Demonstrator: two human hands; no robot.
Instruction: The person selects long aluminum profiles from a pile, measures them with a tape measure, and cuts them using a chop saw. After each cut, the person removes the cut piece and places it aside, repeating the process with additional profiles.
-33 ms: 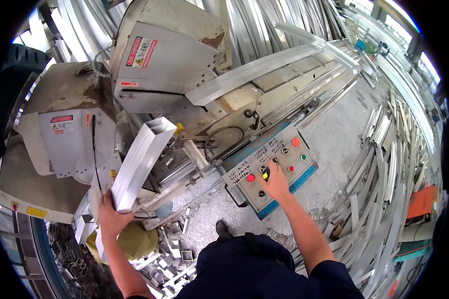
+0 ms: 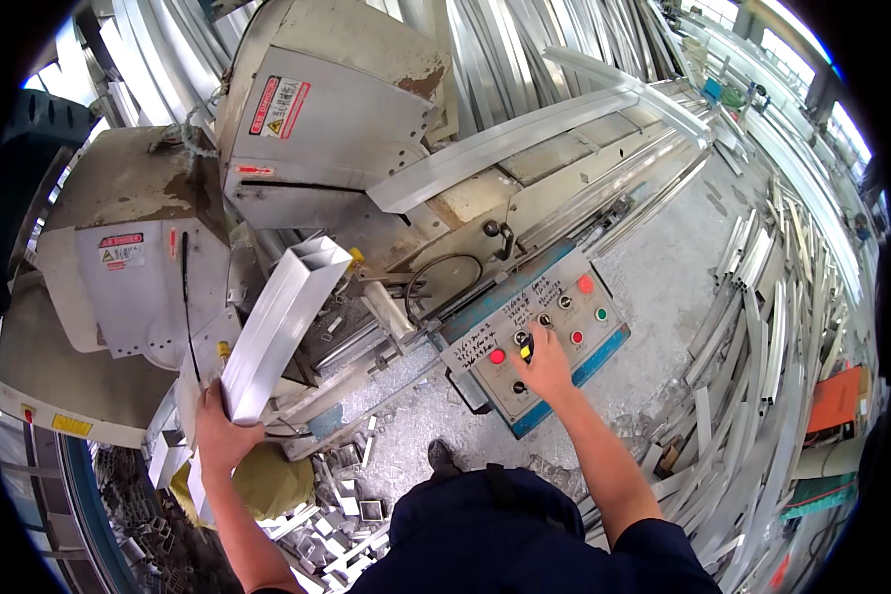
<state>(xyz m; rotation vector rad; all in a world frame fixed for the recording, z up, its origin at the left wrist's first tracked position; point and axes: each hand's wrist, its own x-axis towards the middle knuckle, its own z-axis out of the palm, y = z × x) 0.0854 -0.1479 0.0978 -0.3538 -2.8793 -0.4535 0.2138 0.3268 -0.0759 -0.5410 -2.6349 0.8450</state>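
Note:
My left hand (image 2: 226,433) grips the lower end of a silver aluminium profile (image 2: 275,337). The profile is a hollow box section with an inner wall, tilted up and away from me beside the left saw housing (image 2: 129,287). Over the grey control panel (image 2: 564,356) my right hand (image 2: 544,368) has its fingers curled, with a small yellow-and-black object (image 2: 527,348) held at the thumb side. Its index fingertip touches or lies very close to a black rotary knob (image 2: 544,320). Red and green buttons surround it, and handwriting covers the panel's upper left.
A second saw housing (image 2: 337,129) rises ahead. Another long profile (image 2: 505,148) lies along the machine bed. Offcuts (image 2: 342,515) litter the floor near a yellowish sack (image 2: 267,480). Long profiles (image 2: 762,396) are heaped at the right, with more stacked at the back.

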